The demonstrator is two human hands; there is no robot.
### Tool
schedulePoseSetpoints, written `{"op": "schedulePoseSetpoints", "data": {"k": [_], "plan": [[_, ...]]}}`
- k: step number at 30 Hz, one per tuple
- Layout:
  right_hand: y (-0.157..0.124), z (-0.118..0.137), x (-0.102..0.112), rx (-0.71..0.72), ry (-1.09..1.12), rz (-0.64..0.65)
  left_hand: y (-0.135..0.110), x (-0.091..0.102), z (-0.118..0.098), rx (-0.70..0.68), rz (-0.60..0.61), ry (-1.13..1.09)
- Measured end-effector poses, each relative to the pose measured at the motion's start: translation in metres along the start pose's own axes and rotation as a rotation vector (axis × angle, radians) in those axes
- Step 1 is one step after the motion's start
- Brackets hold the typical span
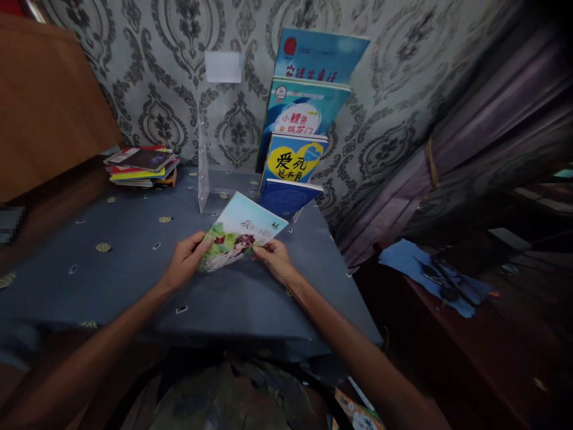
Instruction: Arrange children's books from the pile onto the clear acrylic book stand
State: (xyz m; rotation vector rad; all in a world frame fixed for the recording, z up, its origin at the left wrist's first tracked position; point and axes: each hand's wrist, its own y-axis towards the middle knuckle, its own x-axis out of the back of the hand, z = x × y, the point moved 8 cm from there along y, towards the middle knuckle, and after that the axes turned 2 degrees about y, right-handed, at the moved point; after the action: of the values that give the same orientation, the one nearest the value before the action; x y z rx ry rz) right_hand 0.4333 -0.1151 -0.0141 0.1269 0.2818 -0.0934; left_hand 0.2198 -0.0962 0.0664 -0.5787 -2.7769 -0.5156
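Between my two hands a thin book [237, 230] with a light blue and green illustrated cover is tilted above the table. My left hand [188, 257] is closed on its left edge, thumb on the cover. The right lower edge is pinched by my right hand [274, 255]. Just behind stands a clear tiered rack [203, 161] with a white label at its top. Its right side bears a dark blue book [289, 197], a yellow-hearted book [293, 158], a teal book [308, 104] and a blue book [320, 54], stepped upward. The rack's left side shows no books.
A stack of books [143, 166] lies at the table's back left, near a brown wooden panel [54, 101]. The blue-grey tablecloth [129, 263] covers the table against a patterned wall. Purple curtain [403, 173] hangs right, above a blue cloth [434, 275]. Another book [358, 412] shows below.
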Motion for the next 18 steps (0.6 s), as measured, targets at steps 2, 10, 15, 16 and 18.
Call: {"op": "schedulePoseSetpoints", "data": {"k": [2,10,15,16,18], "plan": [[-0.002,-0.003,-0.013,-0.006,-0.054,0.087,0.006,-0.002,0.011,0.045,-0.034,-0.148],[-0.003,0.024,-0.01,0.124,-0.29,0.136,0.029,-0.013,0.048,0.115,-0.207,-0.378],[0.004,0.035,-0.003,0.223,-0.431,0.109,0.045,-0.01,0.04,0.091,-0.276,-0.321],[0.005,0.035,-0.002,0.234,-0.458,0.102,0.047,-0.009,0.04,0.079,-0.288,-0.319],[0.007,0.033,-0.001,0.243,-0.496,0.092,0.05,-0.011,0.045,0.081,-0.306,-0.336]]}}
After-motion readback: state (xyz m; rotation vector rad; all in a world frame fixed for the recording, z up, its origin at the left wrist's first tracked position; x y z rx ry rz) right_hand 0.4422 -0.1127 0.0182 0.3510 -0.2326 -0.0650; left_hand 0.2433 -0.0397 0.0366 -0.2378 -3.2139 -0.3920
